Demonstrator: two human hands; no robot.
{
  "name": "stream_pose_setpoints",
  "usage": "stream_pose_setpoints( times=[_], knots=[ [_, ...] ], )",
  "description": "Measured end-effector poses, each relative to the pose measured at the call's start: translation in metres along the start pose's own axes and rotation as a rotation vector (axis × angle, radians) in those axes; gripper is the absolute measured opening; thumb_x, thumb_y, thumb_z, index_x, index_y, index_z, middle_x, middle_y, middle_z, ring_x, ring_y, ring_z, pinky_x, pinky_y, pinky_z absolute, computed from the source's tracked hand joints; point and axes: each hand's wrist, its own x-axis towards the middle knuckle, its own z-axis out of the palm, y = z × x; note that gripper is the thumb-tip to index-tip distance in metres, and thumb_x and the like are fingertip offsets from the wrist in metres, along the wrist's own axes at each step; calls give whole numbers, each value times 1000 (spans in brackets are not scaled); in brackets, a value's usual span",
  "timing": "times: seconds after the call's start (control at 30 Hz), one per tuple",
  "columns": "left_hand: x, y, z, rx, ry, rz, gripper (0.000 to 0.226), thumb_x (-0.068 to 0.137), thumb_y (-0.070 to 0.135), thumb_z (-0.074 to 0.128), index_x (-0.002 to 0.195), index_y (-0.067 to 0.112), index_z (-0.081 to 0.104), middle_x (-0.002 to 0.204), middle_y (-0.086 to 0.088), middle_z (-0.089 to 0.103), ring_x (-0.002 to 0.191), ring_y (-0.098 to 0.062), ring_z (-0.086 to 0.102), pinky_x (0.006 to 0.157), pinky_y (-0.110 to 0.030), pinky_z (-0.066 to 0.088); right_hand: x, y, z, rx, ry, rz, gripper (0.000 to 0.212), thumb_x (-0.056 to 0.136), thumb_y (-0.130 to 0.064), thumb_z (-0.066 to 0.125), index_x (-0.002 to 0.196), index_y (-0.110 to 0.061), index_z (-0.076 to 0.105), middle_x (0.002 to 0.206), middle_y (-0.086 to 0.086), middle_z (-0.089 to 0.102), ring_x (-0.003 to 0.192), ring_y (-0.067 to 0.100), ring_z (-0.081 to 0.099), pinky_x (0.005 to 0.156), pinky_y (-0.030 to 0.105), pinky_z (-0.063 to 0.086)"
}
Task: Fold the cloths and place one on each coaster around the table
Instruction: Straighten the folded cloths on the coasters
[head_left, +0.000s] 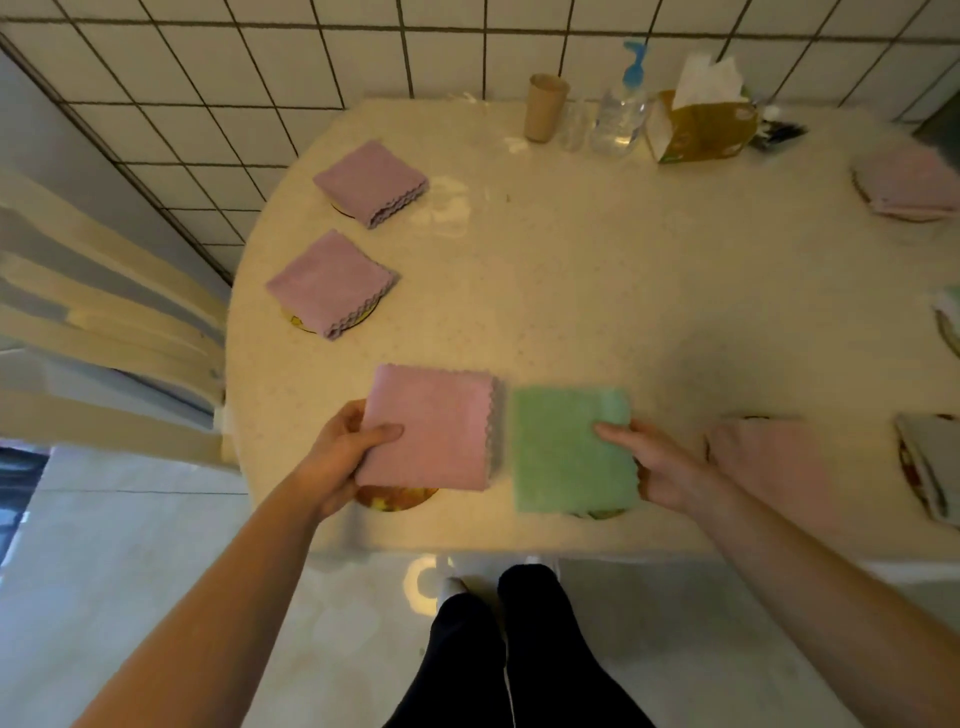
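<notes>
My left hand (345, 452) grips a folded pink cloth (436, 426) by its left edge, thumb on top, over a yellow-patterned coaster (397, 500) near the table's front edge. My right hand (657, 465) holds a folded green cloth (571, 449) by its right edge; a sliver of another coaster (597, 514) shows under it. Two folded mauve cloths (371, 182) (330, 283) lie on coasters at the left. More folded cloths lie on coasters at the right: a pink one (769, 457), a grey one (930, 457) and a pink one far back (909, 182).
The cream speckled table (597, 270) ends close to my legs. At its back stand a brown cup (543, 106), a clear glass (574, 124), a pump bottle (621, 111) and a tissue box (701, 127). A tiled wall rises behind; a chair (104, 332) stands left.
</notes>
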Motion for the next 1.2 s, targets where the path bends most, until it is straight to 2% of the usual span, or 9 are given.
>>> stream_pose_setpoints(
  times=[0.13,0.3,0.43,0.63,0.73,0.8,0.9,1.03,1.2],
  knots=[
    [19,-8,-12,277,227,-33,44,75,3,75,110,9,49,113,-15,57,98,-33,59,83,-52,53,7,20,1,96,125,-9,35,91,-6,54,126,-11,55,120,15,64,102,29,64,79,41,55],
    [20,-22,-20,173,219,17,37,83,16,71,115,7,55,113,-16,62,99,-32,62,86,-51,53,5,16,-3,39,126,-30,40,86,4,57,121,-14,57,114,12,66,101,30,64,76,42,53],
    [16,-31,-24,27,229,58,35,88,13,66,119,9,52,109,-13,62,94,-28,61,75,-43,55,5,13,-14,7,171,-15,39,85,4,58,122,-8,57,115,15,65,101,31,63,79,42,52],
    [18,-41,-27,134,381,53,26,88,20,65,111,18,53,112,-11,61,91,-24,59,74,-40,53,10,12,-19,-54,191,7,42,85,0,62,125,-8,53,115,13,64,100,29,63,76,40,53],
    [14,-39,-25,286,465,112,35,89,19,64,119,21,48,112,-8,61,90,-21,57,68,-33,49,5,11,-15,-301,315,-105,46,81,-9,69,121,-13,46,111,2,60,94,20,61,71,33,51],
    [13,-38,-25,463,474,185,47,91,18,60,131,25,37,117,-5,58,97,-25,57,75,-39,52,2,12,-17,-586,433,-289,57,78,-9,72,125,-12,40,106,-1,56,90,16,57,67,27,45],
    [9,-38,-26,787,496,257,51,92,25,56,136,29,29,122,-3,58,95,-30,61,80,-48,54,1,25,-24,-980,490,-465,62,77,-8,71,130,-10,40,113,9,52,96,25,57,78,33,46],
    [10,-40,-26,1052,535,236,42,95,34,49,133,28,33,122,-3,61,94,-29,63,78,-43,50,3,24,-31,-1252,501,-413,57,79,-19,71,129,-14,45,120,16,44,104,32,53,85,36,42],
    [14,-26,-39,1108,575,167,41,92,31,52,129,27,36,122,-4,60,97,-31,61,78,-43,50,10,-10,-18,-1365,505,-391,37,82,-15,63,118,-17,52,121,9,48,106,29,51,83,33,41]
  ],
)
